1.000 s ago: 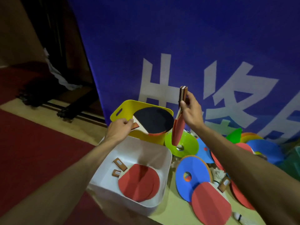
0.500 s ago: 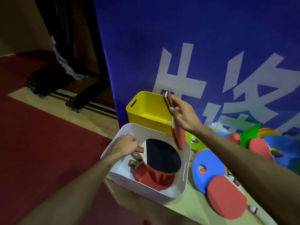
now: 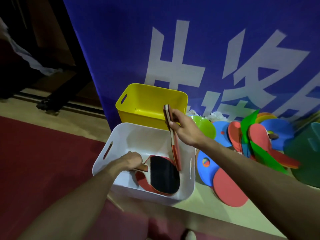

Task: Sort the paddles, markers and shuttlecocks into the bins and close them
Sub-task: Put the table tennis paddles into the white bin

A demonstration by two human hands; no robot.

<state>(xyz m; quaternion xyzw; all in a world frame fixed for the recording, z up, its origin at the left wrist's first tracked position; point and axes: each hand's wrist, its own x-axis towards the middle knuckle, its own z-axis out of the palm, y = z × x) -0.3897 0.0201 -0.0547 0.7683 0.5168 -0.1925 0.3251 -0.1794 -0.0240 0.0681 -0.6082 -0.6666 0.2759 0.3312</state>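
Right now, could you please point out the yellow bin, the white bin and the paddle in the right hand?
yellow bin [image 3: 174, 94]: head view, back rim.
white bin [image 3: 121, 131]: head view, left rim.
paddle [image 3: 176, 149]: head view, blade edge.

**2 paddles at the white bin**

The left hand [image 3: 132, 159] grips the handle of a black-faced paddle [image 3: 163, 175] lying inside the white bin [image 3: 119, 135]. The right hand [image 3: 184, 129] holds a red paddle [image 3: 176, 153] edge-on, blade down into the bin. A yellow bin [image 3: 150, 94] stands behind.
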